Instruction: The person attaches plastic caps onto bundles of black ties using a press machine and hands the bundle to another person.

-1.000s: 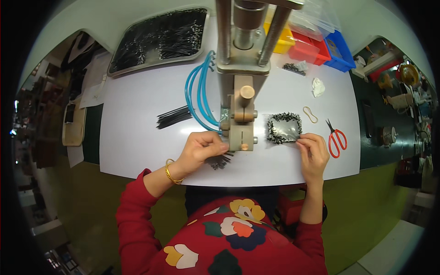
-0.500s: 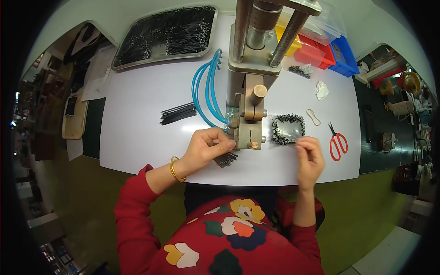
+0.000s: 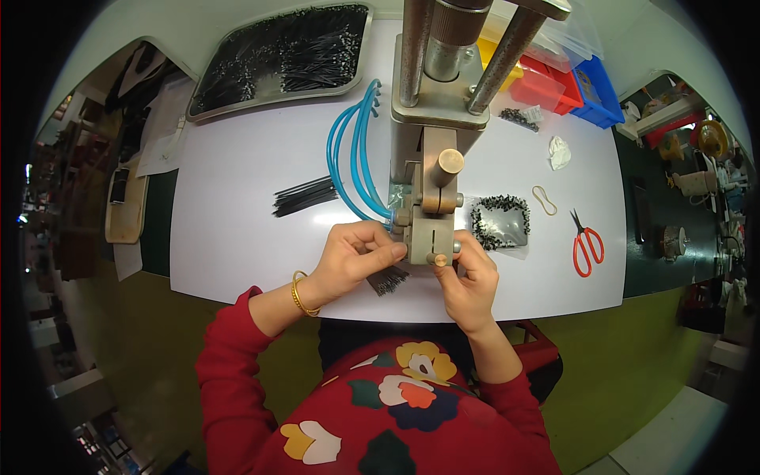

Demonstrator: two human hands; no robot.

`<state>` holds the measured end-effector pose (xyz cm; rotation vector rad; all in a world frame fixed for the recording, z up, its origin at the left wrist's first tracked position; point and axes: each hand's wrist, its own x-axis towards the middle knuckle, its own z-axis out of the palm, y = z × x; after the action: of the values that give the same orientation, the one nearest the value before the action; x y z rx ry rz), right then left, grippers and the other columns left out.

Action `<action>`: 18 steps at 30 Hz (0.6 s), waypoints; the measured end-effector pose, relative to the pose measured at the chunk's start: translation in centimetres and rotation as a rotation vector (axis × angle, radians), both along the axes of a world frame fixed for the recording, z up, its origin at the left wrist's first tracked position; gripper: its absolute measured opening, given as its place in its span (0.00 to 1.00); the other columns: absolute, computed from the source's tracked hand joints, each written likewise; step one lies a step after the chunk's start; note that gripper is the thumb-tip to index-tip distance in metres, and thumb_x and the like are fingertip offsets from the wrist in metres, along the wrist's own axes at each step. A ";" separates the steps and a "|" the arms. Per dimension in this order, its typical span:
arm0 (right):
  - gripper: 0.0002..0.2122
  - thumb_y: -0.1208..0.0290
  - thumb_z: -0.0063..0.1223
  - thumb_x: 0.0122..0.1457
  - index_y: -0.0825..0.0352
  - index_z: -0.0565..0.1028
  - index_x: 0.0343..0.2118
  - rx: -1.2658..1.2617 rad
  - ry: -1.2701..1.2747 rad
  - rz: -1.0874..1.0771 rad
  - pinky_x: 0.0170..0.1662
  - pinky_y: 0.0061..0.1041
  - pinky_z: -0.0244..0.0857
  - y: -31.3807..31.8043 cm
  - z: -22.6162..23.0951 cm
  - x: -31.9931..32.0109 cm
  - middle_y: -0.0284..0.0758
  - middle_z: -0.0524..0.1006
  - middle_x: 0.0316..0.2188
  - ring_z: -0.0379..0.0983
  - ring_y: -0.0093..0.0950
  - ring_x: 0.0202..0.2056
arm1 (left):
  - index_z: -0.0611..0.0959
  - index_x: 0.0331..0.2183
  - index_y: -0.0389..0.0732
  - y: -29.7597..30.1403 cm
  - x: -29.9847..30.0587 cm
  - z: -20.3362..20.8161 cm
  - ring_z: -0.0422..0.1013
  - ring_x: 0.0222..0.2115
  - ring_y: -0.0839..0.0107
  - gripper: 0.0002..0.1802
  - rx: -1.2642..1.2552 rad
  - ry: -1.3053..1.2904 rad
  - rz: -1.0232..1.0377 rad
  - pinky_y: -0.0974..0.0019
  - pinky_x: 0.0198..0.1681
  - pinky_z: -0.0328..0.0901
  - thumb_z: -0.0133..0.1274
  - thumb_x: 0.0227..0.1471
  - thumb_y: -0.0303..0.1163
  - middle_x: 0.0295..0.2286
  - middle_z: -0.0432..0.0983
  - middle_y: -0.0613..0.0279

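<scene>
A metal bench press (image 3: 431, 229) stands before me, with a brass knob (image 3: 437, 260) low on its front. At the left side of its lower head, my left hand (image 3: 356, 255) is closed in a pinch; what the fingertips grip is hidden. A bundle of thin black wire-like pieces (image 3: 386, 280) sticks out beneath this hand, and I cannot tell whether the palm holds it. My right hand (image 3: 471, 283) is also closed, thumb and fingers against the right side of the head near the knob. Whatever it pinches is too small to make out.
Blue hoses (image 3: 362, 154) loop left of the press, beside more black pieces (image 3: 305, 195). A metal tray (image 3: 265, 104) full of them lies behind. At right are a bag of small black parts (image 3: 500, 223), a rubber band (image 3: 544, 200), red-handled scissors (image 3: 587, 247) and coloured bins (image 3: 595, 93).
My right hand has moved left from the bag of small black parts to the lower head of the press. My left hand has stayed at the head's left side.
</scene>
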<state>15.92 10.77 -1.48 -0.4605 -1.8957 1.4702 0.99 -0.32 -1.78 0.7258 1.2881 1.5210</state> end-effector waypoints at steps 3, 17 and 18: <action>0.02 0.81 0.52 0.50 0.73 0.72 0.25 0.093 0.011 -0.031 0.23 0.15 0.53 0.1 -0.4 0.0 0.33 0.70 0.26 0.61 0.17 0.22 | 0.76 0.21 0.34 0.1 0.1 0.2 0.64 0.20 0.86 0.08 -0.002 -0.018 -0.019 0.81 0.22 0.58 0.54 0.47 0.27 0.18 0.72 0.67; 0.05 0.76 0.54 0.50 0.73 0.73 0.23 0.112 0.017 -0.029 0.24 0.17 0.53 0.5 -0.5 -0.1 0.34 0.71 0.25 0.61 0.21 0.24 | 0.75 0.21 0.34 0.2 0.1 0.3 0.68 0.22 0.83 0.08 0.014 0.062 -0.011 0.79 0.25 0.63 0.54 0.47 0.27 0.21 0.74 0.63; 0.06 0.76 0.54 0.50 0.73 0.73 0.23 0.114 0.020 -0.024 0.24 0.17 0.52 0.5 -0.5 -0.1 0.33 0.71 0.25 0.61 0.21 0.24 | 0.75 0.21 0.34 0.2 0.1 0.3 0.68 0.22 0.83 0.08 0.017 0.062 -0.013 0.79 0.25 0.63 0.54 0.47 0.27 0.21 0.74 0.63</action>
<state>15.83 11.30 -1.99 -0.4131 -1.9395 1.3384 1.13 -0.08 -1.44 0.7963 1.3158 1.5106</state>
